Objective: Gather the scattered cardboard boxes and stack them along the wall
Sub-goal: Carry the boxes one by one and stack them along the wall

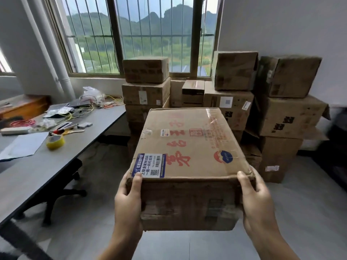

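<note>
I carry a brown cardboard box (189,147) with red characters and a blue-and-white label in front of me, lifted off the floor. My left hand (127,205) grips its near left corner, thumb on the top edge. At the near right corner my right hand (257,201) grips the same way. Beyond it, several cardboard boxes are stacked against the wall under the window: a left stack (146,91), a lower middle group (193,94), and taller stacks at the right (234,72) (289,77).
A grey table (47,166) runs along the left, holding a yellow tape roll (55,142), papers, wires and bags. Black chair legs (62,196) stand under it. A barred window (142,34) fills the back wall. Grey floor tiles (309,212) lie between me and the stacks.
</note>
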A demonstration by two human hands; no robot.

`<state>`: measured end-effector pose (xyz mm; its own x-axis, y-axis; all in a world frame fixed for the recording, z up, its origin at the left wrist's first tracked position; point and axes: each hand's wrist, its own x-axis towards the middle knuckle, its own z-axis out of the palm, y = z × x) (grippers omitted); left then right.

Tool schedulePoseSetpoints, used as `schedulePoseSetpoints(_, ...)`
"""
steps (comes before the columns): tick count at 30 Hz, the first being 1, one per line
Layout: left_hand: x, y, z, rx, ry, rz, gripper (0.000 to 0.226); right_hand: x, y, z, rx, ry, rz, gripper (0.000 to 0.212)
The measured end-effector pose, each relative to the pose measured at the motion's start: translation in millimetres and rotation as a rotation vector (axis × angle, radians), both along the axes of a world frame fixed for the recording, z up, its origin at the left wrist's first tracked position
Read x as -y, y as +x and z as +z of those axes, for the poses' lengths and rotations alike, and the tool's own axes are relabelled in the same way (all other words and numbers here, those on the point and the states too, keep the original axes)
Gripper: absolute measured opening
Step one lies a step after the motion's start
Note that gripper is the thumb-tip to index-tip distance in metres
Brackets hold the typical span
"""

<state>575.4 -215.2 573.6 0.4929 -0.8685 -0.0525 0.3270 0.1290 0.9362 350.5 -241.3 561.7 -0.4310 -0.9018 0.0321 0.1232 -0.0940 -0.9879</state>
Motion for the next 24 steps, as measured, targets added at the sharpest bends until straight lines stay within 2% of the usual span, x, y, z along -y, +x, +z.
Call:
schedulePoseSetpoints(5,144.6,-3.1,7.1,-0.006,-0.066,0.018,0.019,147.5,-3.4,4.1,-0.049,-0.074,-0.020,0.040)
schedulePoseSetpoints(8,231.5,-12.3,14.4,-0.012,-0.107,0.048,0.018,237.6,-12.8,18.0,-0.083,-0.104,-0.015,0.055)
schedulePoseSetpoints(11,312.1,-22.4,29.3,-0.034,-0.134,0.048,0.019,325.9,-23.2,42.2,-0.091,-0.151,0.007,0.048)
schedulePoseSetpoints(14,385.0,-26.2,40.1,-0.059,-0.158,0.085,0.027,400.2,-25.7,65.3,-0.115,-0.184,0.055,0.058)
schedulePoseSetpoints(20,531.7,-23.2,62.7,-0.089,-0.205,0.065,0.031,541.1,-21.1,95.8,-0.172,-0.270,0.030,0.050)
schedulePoseSetpoints(24,633.9,-16.1,73.6,-0.083,-0.256,0.025,0.029,647.8,-12.9,107.3,-0.195,-0.333,0.001,0.057)
